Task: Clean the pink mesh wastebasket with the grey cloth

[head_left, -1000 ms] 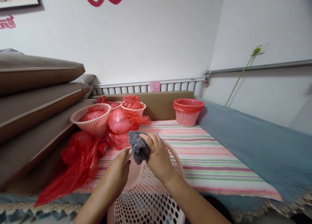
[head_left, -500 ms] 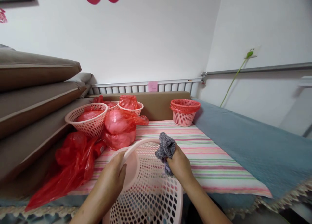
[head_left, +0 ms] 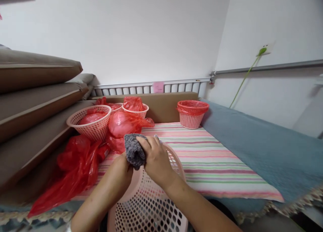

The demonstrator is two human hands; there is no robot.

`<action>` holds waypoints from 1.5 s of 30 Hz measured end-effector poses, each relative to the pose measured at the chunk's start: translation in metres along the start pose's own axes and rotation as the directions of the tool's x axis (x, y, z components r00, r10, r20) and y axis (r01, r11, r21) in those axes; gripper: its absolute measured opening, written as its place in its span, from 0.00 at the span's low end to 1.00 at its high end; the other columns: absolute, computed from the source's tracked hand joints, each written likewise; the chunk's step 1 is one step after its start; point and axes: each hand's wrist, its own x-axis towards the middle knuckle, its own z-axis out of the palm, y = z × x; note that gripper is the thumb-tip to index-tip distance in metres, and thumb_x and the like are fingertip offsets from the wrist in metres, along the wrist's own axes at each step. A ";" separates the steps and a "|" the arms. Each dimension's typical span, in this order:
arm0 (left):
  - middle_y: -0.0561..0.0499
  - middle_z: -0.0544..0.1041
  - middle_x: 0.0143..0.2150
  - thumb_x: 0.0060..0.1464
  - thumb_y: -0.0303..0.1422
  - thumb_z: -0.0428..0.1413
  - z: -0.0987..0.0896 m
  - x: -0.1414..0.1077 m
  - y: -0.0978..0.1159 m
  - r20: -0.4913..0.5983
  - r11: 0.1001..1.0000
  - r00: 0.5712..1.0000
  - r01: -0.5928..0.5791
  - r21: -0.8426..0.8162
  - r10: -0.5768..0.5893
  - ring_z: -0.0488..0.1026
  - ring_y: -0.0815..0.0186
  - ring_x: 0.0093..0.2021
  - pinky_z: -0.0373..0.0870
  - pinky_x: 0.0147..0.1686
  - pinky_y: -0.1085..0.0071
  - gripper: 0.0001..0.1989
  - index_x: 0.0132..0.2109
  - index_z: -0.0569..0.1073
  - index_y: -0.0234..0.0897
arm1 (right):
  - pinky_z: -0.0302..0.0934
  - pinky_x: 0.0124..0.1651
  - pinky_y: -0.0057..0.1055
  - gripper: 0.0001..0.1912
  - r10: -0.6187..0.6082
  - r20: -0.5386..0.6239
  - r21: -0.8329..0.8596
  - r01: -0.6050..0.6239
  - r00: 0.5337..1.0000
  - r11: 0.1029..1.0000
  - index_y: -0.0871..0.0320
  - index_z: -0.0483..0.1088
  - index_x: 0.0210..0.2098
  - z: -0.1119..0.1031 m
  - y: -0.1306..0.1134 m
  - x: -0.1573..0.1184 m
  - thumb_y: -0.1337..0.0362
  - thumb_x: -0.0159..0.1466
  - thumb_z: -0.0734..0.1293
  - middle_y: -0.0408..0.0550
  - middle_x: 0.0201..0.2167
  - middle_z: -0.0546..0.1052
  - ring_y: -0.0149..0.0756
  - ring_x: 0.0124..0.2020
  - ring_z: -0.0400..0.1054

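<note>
A pale pink perforated plastic basket [head_left: 151, 205] is tilted in front of me, its open side partly hidden by my arms. My left hand [head_left: 123, 169] grips its upper rim at the left; the fingertips are covered by a dark grey fuzzy cloth [head_left: 135, 151]. The cloth is bunched under the fingers of my right hand [head_left: 155, 159], which presses it on the rim right beside my left hand. Just beyond the basket lies a bundle of pink items in a red plastic bag [head_left: 123, 126].
Pink baskets with red bags inside, such as one basket [head_left: 97, 129], stand at the left. A red-lined basket [head_left: 191, 116] stands at the back right on the striped cloth [head_left: 222, 171]. Loose red bags [head_left: 75, 168] lie by stacked cushions [head_left: 40, 100].
My right hand has moved left along the basket's rim with the grey cloth, up to my left hand. The left hand keeps its place on the rim.
</note>
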 end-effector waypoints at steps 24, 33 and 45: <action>0.43 0.73 0.43 0.55 0.34 0.45 -0.016 -0.025 -0.017 -0.002 0.981 0.986 0.167 -0.097 -0.168 0.69 0.57 0.45 0.63 0.49 0.58 0.12 0.44 0.66 0.34 | 0.59 0.39 0.30 0.25 0.553 0.070 0.015 -0.555 0.830 0.832 0.52 0.63 0.49 -0.003 0.068 -0.038 0.72 0.52 0.63 0.45 0.43 0.74 0.40 0.44 0.69; 0.42 0.72 0.50 0.55 0.25 0.43 0.005 -0.015 -0.011 -0.008 0.992 0.998 0.067 -0.103 -0.068 0.68 0.60 0.50 0.63 0.52 0.61 0.17 0.52 0.65 0.34 | 0.60 0.47 0.36 0.31 0.240 -0.080 -0.025 -0.242 0.968 0.970 0.54 0.60 0.55 -0.008 0.048 -0.016 0.78 0.52 0.60 0.49 0.45 0.70 0.41 0.45 0.64; 0.41 0.78 0.43 0.53 0.25 0.44 0.022 -0.019 -0.008 -0.128 0.999 0.991 -0.019 0.049 0.025 0.73 0.55 0.49 0.69 0.49 0.58 0.14 0.42 0.72 0.34 | 0.55 0.53 0.44 0.27 -0.032 0.005 -0.002 0.032 0.999 0.999 0.52 0.62 0.54 -0.005 -0.011 -0.007 0.75 0.57 0.62 0.50 0.47 0.68 0.42 0.50 0.58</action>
